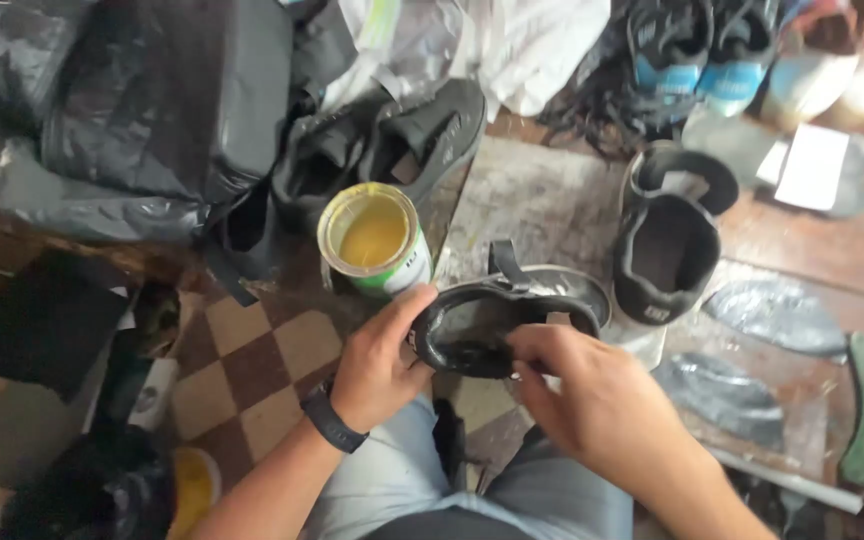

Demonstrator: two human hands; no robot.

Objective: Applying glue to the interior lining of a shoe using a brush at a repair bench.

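Above the person's lap, the left hand grips the heel end of a black shoe, thumb hooked over the rim and fingers closed beneath. The right hand pinches the shoe's near edge, fingertips closed on it. Just behind the shoe stands one open round tin of yellow glue, its side label green and white. Two more black shoes lie to the right on the worn board, two others behind the tin, and one pair with blue heel tabs at the top. A white rectangular paper lies top right; black plastic bags fill the upper left.
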